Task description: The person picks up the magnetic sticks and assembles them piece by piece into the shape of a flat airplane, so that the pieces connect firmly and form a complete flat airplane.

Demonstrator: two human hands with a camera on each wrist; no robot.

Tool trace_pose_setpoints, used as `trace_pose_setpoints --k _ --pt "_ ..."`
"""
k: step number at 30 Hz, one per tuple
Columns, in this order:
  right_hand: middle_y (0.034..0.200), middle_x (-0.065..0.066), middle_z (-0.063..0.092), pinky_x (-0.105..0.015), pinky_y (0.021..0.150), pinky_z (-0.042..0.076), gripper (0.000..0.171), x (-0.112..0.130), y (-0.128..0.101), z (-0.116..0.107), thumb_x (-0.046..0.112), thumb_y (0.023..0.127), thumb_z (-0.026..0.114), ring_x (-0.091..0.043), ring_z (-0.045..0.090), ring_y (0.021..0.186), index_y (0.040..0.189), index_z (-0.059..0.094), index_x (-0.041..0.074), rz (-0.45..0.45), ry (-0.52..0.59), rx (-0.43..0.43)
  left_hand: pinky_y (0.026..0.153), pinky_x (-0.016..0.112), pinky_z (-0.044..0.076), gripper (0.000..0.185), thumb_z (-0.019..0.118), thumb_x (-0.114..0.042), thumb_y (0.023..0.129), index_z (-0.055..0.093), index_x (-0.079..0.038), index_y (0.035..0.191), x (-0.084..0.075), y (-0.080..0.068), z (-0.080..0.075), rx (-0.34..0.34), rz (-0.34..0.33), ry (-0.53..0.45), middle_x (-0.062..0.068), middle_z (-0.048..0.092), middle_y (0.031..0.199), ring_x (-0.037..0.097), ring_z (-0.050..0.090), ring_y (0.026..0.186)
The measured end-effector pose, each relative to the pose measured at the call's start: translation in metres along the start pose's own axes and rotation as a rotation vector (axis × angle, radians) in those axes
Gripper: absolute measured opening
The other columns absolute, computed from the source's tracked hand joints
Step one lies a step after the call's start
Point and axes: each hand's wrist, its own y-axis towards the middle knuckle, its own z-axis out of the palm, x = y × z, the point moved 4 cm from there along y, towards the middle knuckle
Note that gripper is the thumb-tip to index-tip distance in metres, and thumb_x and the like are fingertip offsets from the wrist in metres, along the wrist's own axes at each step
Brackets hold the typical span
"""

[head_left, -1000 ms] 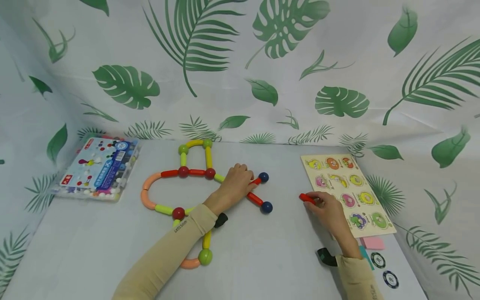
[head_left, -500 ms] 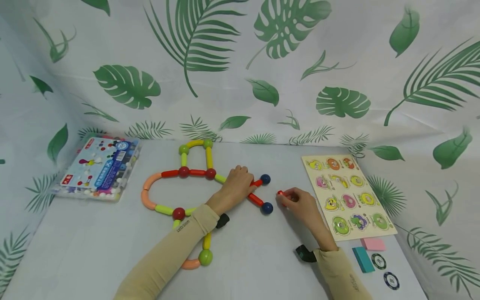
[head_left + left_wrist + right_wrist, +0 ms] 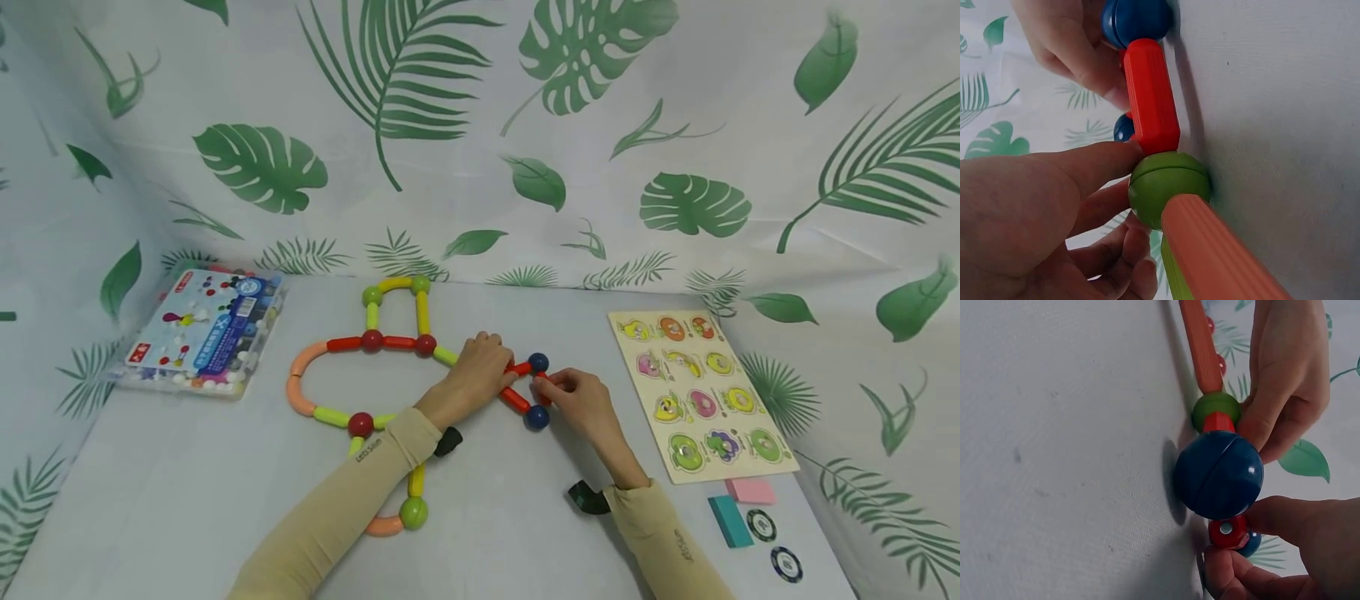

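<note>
My left hand [image 3: 480, 371] pinches a green ball [image 3: 1169, 187] with thumb and fingers. Two red magnetic sticks [image 3: 514, 400] fan out from that ball, each tipped by a dark blue ball [image 3: 536, 417]. Between thumb and fingers, my right hand [image 3: 587, 404] holds another red magnetic stick [image 3: 1229, 532] in the gap between the two blue balls. Its metal end shows in the right wrist view, close under the nearer blue ball [image 3: 1219, 475]; whether they touch I cannot tell. An orange stick [image 3: 1222, 250] also meets the green ball.
Joined sticks and balls [image 3: 400, 342] form a larger flat outline to the left. A clear box of magnetic pieces [image 3: 198, 333] stands at back left. On the right lie a fruit puzzle board [image 3: 701, 396], pink and teal blocks [image 3: 730, 522], and two round chips [image 3: 786, 564].
My right hand has moved left with the red magnetic stick, from beside the puzzle board to the gap between the blue balls. My left hand has stayed about where it was.
</note>
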Motion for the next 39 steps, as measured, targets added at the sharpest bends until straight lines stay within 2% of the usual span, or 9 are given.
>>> trace_pose_setpoints --k 2,5,9,12,15,20,27,36,39 --pt "0.085 -0.007 0.069 -0.030 0.067 0.043 0.041 0.000 0.000 0.001 0.045 0.094 0.070 -0.023 0.057 0.081 0.103 0.073 0.005 0.000 0.001 0.005 0.084 0.032 0.044 0.029 0.069 -0.034 0.098 0.074 -0.010 0.113 -0.001 -0.002 -0.002 -0.020 0.019 -0.012 0.006 0.065 0.104 0.022 0.052 0.098" --pt "0.086 -0.006 0.071 -0.030 0.068 0.044 0.040 0.000 0.001 0.000 0.045 0.094 0.069 -0.022 0.058 0.081 0.103 0.073 0.006 -0.016 -0.001 0.005 0.085 0.032 0.044 0.033 0.071 -0.038 0.095 0.074 -0.013 0.115 -0.005 -0.007 -0.006 -0.035 0.097 -0.049 0.004 0.064 0.107 0.020 0.052 0.099" --pt "0.087 -0.006 0.073 -0.030 0.070 0.044 0.039 0.000 0.003 -0.002 0.044 0.096 0.068 -0.021 0.060 0.082 0.103 0.074 0.007 -0.039 -0.006 -0.004 0.083 0.031 0.039 0.038 0.077 -0.046 0.088 0.076 -0.017 0.112 -0.014 -0.014 -0.007 0.022 0.241 -0.064 0.001 0.060 0.106 0.018 0.048 0.097" --pt "0.087 -0.006 0.074 -0.029 0.070 0.044 0.040 0.000 0.003 -0.002 0.044 0.096 0.067 -0.020 0.060 0.082 0.104 0.075 0.006 -0.045 0.000 -0.005 0.082 0.029 0.035 0.040 0.080 -0.049 0.083 0.077 -0.019 0.110 -0.019 -0.016 -0.003 0.062 0.285 -0.026 0.000 0.059 0.105 0.016 0.045 0.097" --pt "0.087 -0.007 0.074 -0.029 0.069 0.044 0.041 0.000 0.003 0.000 0.044 0.096 0.068 -0.019 0.061 0.080 0.104 0.075 0.005 -0.048 0.011 -0.003 0.082 0.029 0.035 0.038 0.082 -0.047 0.082 0.077 -0.020 0.108 -0.021 -0.017 0.003 0.064 0.282 0.021 0.000 0.059 0.106 0.016 0.045 0.098" --pt "0.088 -0.008 0.073 -0.028 0.066 0.044 0.039 0.001 0.002 0.003 0.041 0.097 0.068 -0.018 0.060 0.077 0.104 0.075 0.004 -0.054 0.014 -0.008 0.084 0.029 0.036 0.035 0.081 -0.048 0.083 0.073 -0.020 0.103 -0.023 -0.017 0.007 0.031 0.276 0.065 -0.001 0.059 0.105 0.016 0.046 0.099" --pt "0.089 -0.009 0.073 -0.028 0.065 0.044 0.035 0.004 0.003 0.003 0.036 0.097 0.067 -0.019 0.060 0.078 0.105 0.075 0.004 -0.058 -0.001 -0.013 0.085 0.030 0.037 0.039 0.075 -0.054 0.087 0.071 -0.020 0.106 -0.025 -0.017 0.008 -0.005 0.269 0.122 -0.001 0.058 0.106 0.016 0.046 0.100" --pt "0.092 -0.009 0.073 -0.028 0.067 0.045 0.036 0.005 0.007 0.005 0.038 0.097 0.067 -0.020 0.060 0.080 0.106 0.074 0.004 -0.060 -0.003 0.003 0.086 0.031 0.038 0.045 0.074 -0.054 0.088 0.070 -0.021 0.118 -0.022 -0.019 0.009 -0.018 0.253 0.119 0.000 0.060 0.111 0.017 0.048 0.103" --pt "0.091 -0.009 0.073 -0.028 0.067 0.045 0.039 0.004 0.008 0.005 0.041 0.096 0.067 -0.020 0.061 0.081 0.106 0.074 0.005 -0.056 -0.001 0.005 0.084 0.031 0.037 0.040 0.073 -0.054 0.088 0.071 -0.021 0.111 -0.017 -0.020 0.008 -0.030 0.259 0.072 -0.001 0.059 0.109 0.017 0.048 0.101"
